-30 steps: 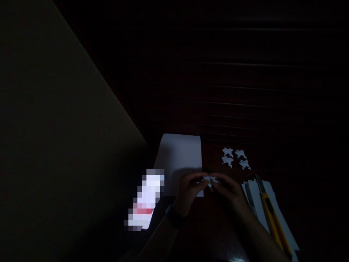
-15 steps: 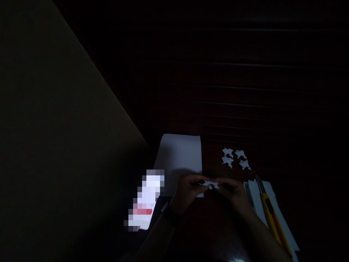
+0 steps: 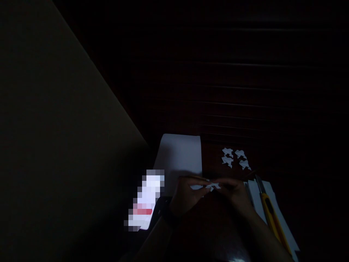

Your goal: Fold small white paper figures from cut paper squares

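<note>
The scene is very dark. My left hand (image 3: 187, 194) and my right hand (image 3: 235, 193) meet over a dark wooden table, and both pinch a small folded white paper piece (image 3: 212, 186) between their fingertips. A dark watch sits on my left wrist. Behind the hands lies a white sheet of paper (image 3: 181, 154). Several small folded white paper figures (image 3: 236, 158) lie in a cluster to the back right.
A yellow utility knife (image 3: 269, 209) rests on white paper strips (image 3: 280, 218) at the right. A bright blurred rectangular object (image 3: 145, 200) lies left of my left hand. A large dim flat surface (image 3: 54, 145) fills the left side.
Both hands have shifted slightly toward me with the paper piece, and the fingers have changed their hold on it. Everything else stays put.
</note>
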Available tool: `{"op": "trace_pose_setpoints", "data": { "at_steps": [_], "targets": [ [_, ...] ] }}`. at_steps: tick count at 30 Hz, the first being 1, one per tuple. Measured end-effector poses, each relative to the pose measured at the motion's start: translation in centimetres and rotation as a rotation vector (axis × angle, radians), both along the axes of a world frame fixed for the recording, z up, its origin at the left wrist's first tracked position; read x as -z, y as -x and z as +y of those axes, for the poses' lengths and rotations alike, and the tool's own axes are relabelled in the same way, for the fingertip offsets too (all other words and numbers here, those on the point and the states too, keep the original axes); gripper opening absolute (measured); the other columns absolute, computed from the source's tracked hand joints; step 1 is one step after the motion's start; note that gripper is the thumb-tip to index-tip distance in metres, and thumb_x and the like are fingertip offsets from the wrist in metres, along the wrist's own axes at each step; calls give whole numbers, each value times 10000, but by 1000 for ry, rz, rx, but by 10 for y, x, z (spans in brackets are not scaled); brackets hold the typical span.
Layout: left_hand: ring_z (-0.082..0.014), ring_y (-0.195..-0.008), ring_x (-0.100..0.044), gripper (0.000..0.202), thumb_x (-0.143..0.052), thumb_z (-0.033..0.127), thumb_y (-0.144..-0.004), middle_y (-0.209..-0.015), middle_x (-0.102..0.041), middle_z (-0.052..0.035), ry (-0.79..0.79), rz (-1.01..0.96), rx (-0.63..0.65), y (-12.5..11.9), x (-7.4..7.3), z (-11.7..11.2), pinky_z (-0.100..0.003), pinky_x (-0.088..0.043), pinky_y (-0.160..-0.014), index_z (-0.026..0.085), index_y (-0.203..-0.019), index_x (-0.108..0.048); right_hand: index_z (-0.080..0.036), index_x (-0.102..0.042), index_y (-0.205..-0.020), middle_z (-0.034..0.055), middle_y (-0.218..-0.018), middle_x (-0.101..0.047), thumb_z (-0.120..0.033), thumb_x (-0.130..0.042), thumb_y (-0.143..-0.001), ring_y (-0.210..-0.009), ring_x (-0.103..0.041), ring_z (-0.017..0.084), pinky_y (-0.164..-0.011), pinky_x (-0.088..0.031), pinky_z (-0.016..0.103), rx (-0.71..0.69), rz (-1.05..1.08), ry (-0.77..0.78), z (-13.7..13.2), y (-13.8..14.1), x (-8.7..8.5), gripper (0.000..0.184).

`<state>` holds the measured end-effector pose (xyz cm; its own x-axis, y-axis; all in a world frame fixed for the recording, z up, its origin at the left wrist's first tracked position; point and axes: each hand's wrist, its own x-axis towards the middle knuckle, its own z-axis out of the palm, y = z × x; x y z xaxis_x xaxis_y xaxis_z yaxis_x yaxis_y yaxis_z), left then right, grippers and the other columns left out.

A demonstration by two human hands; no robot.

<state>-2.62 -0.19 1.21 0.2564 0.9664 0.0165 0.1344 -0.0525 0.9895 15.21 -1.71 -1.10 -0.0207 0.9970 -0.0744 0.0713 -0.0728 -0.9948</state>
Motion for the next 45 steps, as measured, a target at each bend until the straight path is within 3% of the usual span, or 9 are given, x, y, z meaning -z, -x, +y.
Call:
{"op": "trace_pose_setpoints", "data": {
  "at_steps": [10,17,24,29,35,45],
  "targets": [
    [-224,-889,-641,180,-711,240,-677,-951,-695,-91,68,-72,117,10,7,8,-310,-517,-781,169,-842,-725,-218,-732,-783,51,-839,-733,-291,-747,-640,-794,-671,240,-747,-522,354,-6,46,73,0,1,-1,161],
    [-193,-813,-655,110,-694,220,-697,-878,-710,-55,-51,12,83,6,3,6,-291,-525,-744,214,-799,-737,-227,-737,-705,45,-832,-733,-275,-777,-597,-783,-675,243,-730,-539,350,-38,64,93,0,0,-3,124],
    [-188,-832,-642,106,-667,195,-725,-899,-708,-27,-183,106,-33,0,5,2,-310,-514,-773,259,-770,-738,-236,-737,-815,33,-843,-734,-270,-777,-603,-802,-673,241,-761,-530,348,-58,11,107,0,-2,-10,218],
    [-186,-832,-639,109,-671,207,-725,-901,-705,-30,-221,97,-54,-5,1,0,-302,-508,-769,256,-798,-736,-245,-746,-709,31,-773,-736,-271,-779,-594,-742,-678,238,-721,-541,349,-5,16,80,2,-3,-10,123],
    [-197,-835,-645,133,-675,217,-717,-903,-705,-45,-91,24,8,-6,-1,1,-294,-522,-746,229,-837,-730,-246,-747,-698,44,-869,-724,-274,-761,-620,-800,-666,234,-729,-538,349,-72,68,18,2,-5,-8,84],
    [-184,-798,-648,86,-702,255,-696,-881,-701,-43,-102,25,30,-4,1,3,-282,-524,-712,233,-770,-738,-247,-744,-654,33,-760,-734,-250,-774,-590,-703,-679,229,-643,-555,313,-27,-8,45,1,-5,-9,70]
  ]
}}
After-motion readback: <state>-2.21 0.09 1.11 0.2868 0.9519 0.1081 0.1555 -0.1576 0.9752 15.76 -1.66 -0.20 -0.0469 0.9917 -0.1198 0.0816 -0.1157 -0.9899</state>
